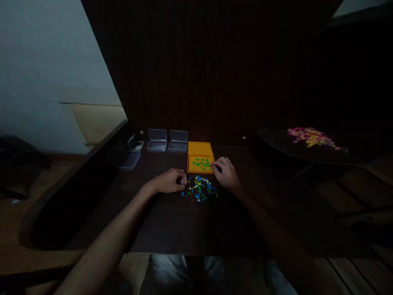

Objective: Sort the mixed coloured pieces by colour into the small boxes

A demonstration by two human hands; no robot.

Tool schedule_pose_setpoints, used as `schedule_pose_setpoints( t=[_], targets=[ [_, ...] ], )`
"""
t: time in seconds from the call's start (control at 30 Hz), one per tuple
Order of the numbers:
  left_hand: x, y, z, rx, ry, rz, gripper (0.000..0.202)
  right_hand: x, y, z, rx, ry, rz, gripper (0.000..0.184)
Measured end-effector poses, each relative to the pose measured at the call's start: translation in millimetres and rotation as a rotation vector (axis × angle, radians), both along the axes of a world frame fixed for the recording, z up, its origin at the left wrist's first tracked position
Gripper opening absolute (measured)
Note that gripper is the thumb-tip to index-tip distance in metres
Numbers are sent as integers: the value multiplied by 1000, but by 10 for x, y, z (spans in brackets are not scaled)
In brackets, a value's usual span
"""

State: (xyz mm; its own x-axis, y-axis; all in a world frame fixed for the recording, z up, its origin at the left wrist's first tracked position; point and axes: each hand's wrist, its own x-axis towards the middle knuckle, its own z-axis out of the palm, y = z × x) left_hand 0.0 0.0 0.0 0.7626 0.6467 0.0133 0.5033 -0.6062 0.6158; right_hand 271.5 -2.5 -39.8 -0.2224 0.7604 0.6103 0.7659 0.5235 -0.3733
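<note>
A small heap of tiny mixed-colour pieces (199, 190) lies on a dark table (172, 225). Just behind it stands an open orange box (200, 160) with green pieces in its tray. My left hand (170, 180) rests at the heap's left edge, fingers curled together in a pinch; what they hold is too small to see. My right hand (226, 172) sits at the box's right front corner, fingers bent and touching the tray's edge beside the green pieces.
Several clear plastic boxes (157, 140) with raised lids stand in a row left of the orange box, one more (130, 159) lying nearer. A dark round surface at the right carries a pink and yellow pile (310, 136). The room is dim.
</note>
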Motion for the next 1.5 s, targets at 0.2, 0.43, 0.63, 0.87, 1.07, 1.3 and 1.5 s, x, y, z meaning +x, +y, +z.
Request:
schedule_pose_setpoints(
  t=[0.2,0.43,0.63,0.87,1.07,1.3,1.5],
  targets=[
    [-5,-12,-11,-8,-13,1,7,-104,-116,67,29,16,107,17],
    [-16,-16,11,-10,-3,-11,9,-256,-265,96,-70,-140,396,15],
    [-19,-25,-1,2,9,-4,8,-238,-273,100,-112,-179,394,14],
    [-15,-29,-2,-4,25,5,6,-213,-273,122,-162,-190,405,16],
    [-6,-34,-4,-13,28,17,6,-209,-271,119,-204,-200,383,17],
    [16,-46,5,24,24,-2,6,-218,-268,116,-253,-184,369,13],
    [24,-57,0,22,30,2,8,-243,-265,80,-201,-216,355,11]
  ],
)
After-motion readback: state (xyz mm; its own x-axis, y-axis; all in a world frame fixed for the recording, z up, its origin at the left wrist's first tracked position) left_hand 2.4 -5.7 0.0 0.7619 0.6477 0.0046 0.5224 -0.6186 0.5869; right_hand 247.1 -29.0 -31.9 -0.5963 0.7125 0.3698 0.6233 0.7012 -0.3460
